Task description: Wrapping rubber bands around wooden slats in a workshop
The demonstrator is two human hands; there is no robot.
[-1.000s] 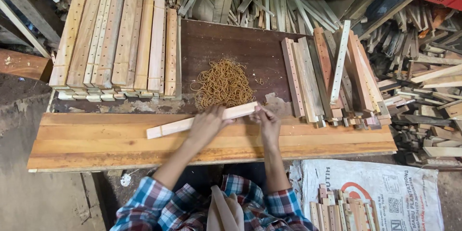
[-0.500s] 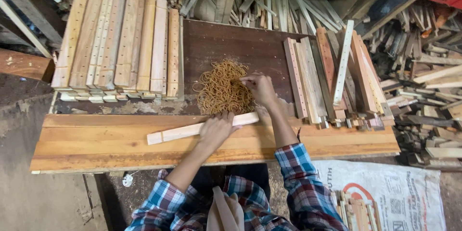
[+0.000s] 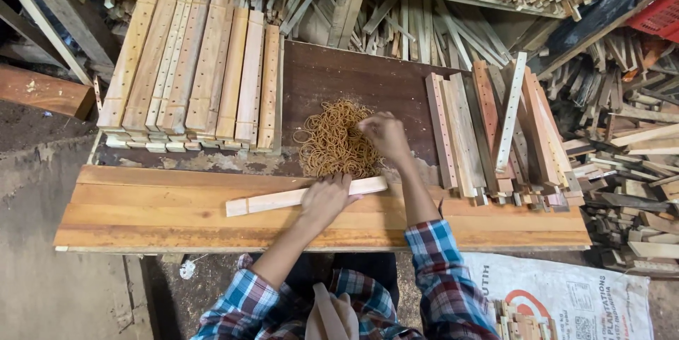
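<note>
My left hand (image 3: 327, 200) presses down on a pale wooden slat (image 3: 276, 200) that lies across the front planks of the workbench (image 3: 163, 212). My right hand (image 3: 384, 135) reaches forward into a heap of tan rubber bands (image 3: 332, 143) on the dark board, its fingers pinched at the heap's right edge. Whether a band is between the fingers is hidden. Both forearms wear plaid sleeves.
A neat stack of long drilled slats (image 3: 198, 71) lies at the left of the bench. A looser bundle of slats (image 3: 488, 128) lies at the right. Offcut piles (image 3: 622, 142) crowd the right side and the back. A printed sack (image 3: 566, 297) sits on the floor.
My right hand left the slat's right end and went forward into the rubber band heap. My left hand stays on the slat, which has barely moved.
</note>
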